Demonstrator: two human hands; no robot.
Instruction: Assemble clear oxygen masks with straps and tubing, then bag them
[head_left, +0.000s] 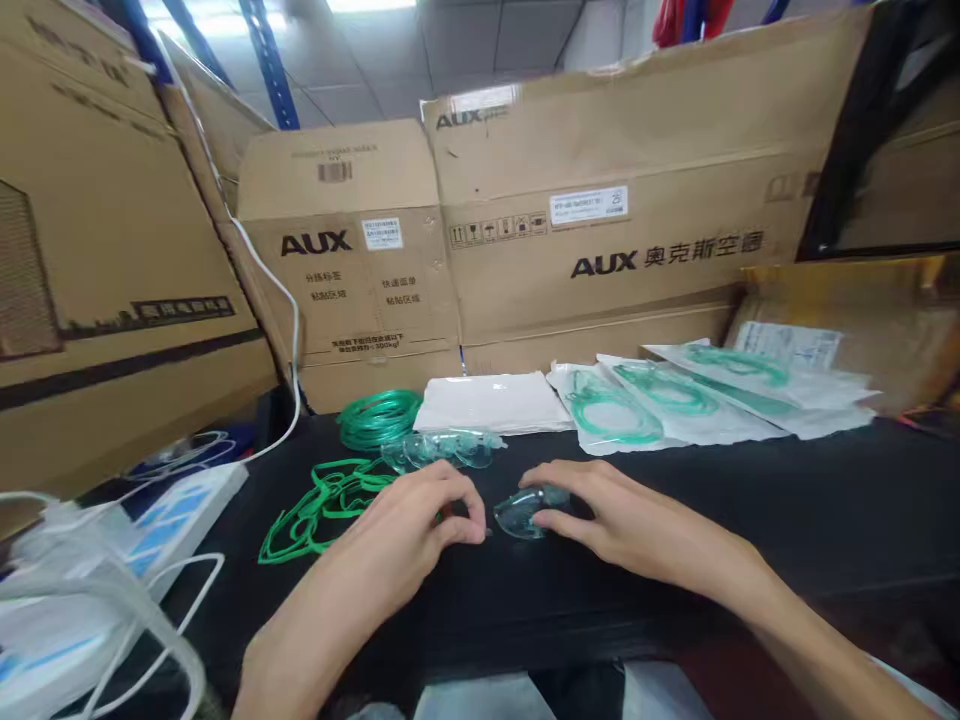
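My right hand (592, 505) is closed around a small translucent green oxygen mask (519, 513), fingers on top and thumb at its near side, low over the black table. Just left of the mask, my left hand (427, 515) makes a pinch. A tiny greyish bit shows at its fingertips, too small to name. Left of that hand lie loose green elastic straps (315, 510) in a tangle. Behind it, several clear masks (450, 448) rest in a row, beside a coil of green tubing (379, 418).
A stack of white pouches (491, 402) lies at the back. Several clear-fronted packs of green tubing (611, 408) spread to the right. Cardboard boxes (360, 260) wall off the back and left. A white power strip (180, 515) with cables borders the left side of the black table (675, 470).
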